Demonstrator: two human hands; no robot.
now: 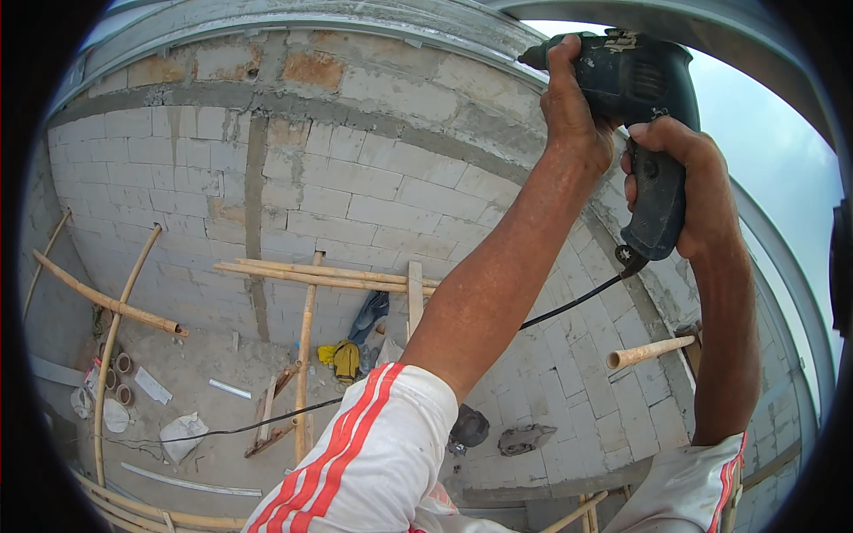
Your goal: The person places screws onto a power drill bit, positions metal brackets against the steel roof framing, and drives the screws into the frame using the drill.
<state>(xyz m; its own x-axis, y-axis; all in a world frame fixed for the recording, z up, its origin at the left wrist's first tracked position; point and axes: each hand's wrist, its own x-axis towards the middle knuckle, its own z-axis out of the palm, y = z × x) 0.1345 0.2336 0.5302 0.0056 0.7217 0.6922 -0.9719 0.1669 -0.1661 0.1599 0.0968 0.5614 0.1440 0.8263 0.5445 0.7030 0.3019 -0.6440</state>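
A black corded power drill is raised high at the upper right, pale smears on its casing. My left hand grips the front of its body, thumb up along the side. Around the rear handle, my right hand is closed, its thumb near the top of the grip. The drill's nose points left at a galvanised metal channel along the wall top; whether its tip touches the metal, I cannot tell. From the handle's base a black cable runs down behind my left arm.
Bamboo poles form scaffolding below; one pole end juts out near my right forearm. A grey block wall stands ahead. Metal beams curve along the right. Far down, the floor holds a yellow cloth, sacks and metal strips.
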